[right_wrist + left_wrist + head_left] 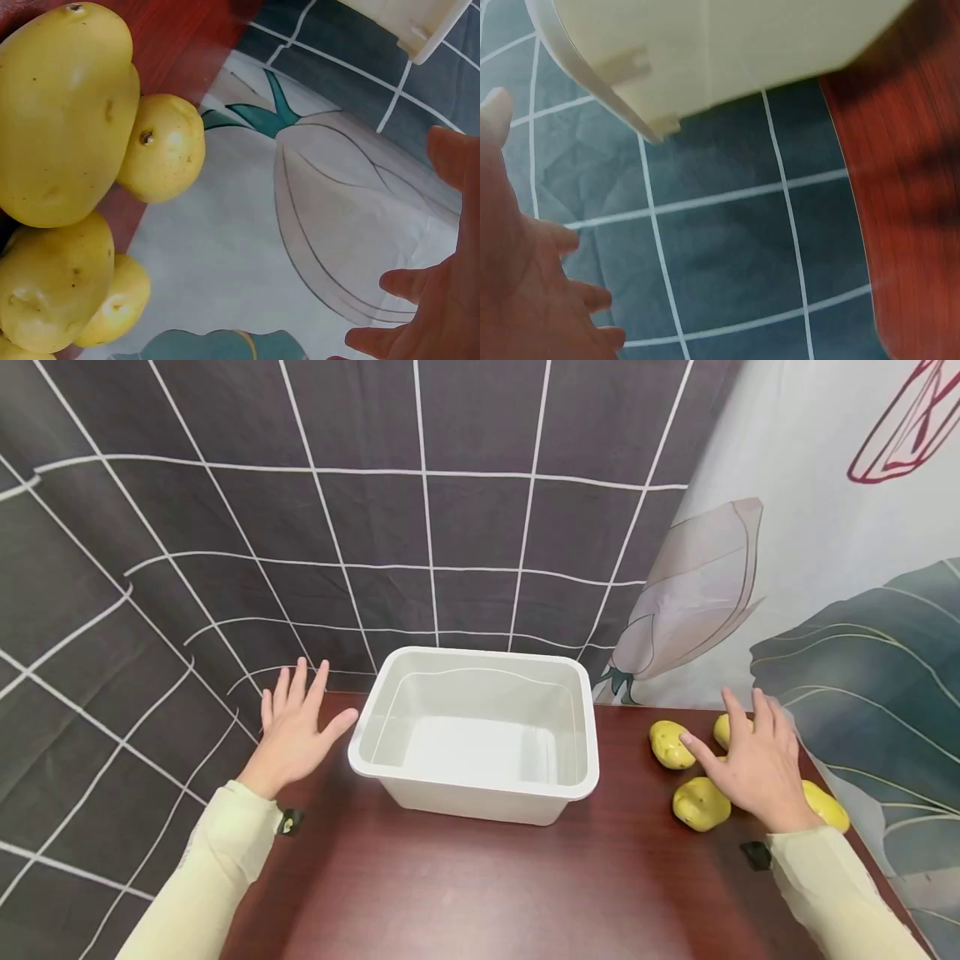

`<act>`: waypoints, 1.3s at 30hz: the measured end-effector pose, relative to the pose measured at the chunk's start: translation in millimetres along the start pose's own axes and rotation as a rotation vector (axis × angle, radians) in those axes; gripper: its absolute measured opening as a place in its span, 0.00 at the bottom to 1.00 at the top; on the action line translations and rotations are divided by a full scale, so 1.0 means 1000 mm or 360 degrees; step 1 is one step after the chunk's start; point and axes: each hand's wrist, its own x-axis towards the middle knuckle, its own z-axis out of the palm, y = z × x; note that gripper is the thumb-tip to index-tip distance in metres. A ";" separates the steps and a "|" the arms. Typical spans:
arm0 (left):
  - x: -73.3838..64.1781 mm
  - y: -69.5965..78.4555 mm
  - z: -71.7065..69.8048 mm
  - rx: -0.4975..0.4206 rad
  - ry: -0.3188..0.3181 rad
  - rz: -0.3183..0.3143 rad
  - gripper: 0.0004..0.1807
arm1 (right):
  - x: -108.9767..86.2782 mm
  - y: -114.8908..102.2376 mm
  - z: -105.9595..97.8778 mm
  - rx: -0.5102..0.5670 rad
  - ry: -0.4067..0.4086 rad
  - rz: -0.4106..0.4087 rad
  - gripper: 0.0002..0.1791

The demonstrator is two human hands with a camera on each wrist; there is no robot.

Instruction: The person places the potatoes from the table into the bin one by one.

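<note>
A white plastic tub [480, 793] stands on the table near its back edge, with nothing inside. My left hand [292, 727] hovers just left of the tub, fingers spread, holding nothing; in the left wrist view its fingertips show beside the tub's wall [735, 45]. Above a group of yellow potatoes [701, 803] at the table's right end is my right hand [761, 768], its fingers spread and nothing held. The right wrist view shows several potatoes [64, 112] close together, apart from the fingers. Part of the group is hidden beneath the hand in the head view.
The reddish-brown wooden table [465, 893] ends just behind the tub. A dark grey cloth with white grid lines [480, 518] hangs at the back and left. To the right hangs a white cloth with printed plant shapes [810, 543].
</note>
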 end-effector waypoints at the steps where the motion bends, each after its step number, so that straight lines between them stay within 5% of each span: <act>1: 0.000 0.002 0.001 -0.0023 -0.0004 0.0002 0.50 | -0.001 0.001 0.000 0.0003 -0.0001 0.0005 0.51; 39: -0.007 0.022 0.032 -0.0174 -0.0183 0.0152 0.49 | -0.038 0.004 0.026 0.0032 -0.0055 0.0284 0.52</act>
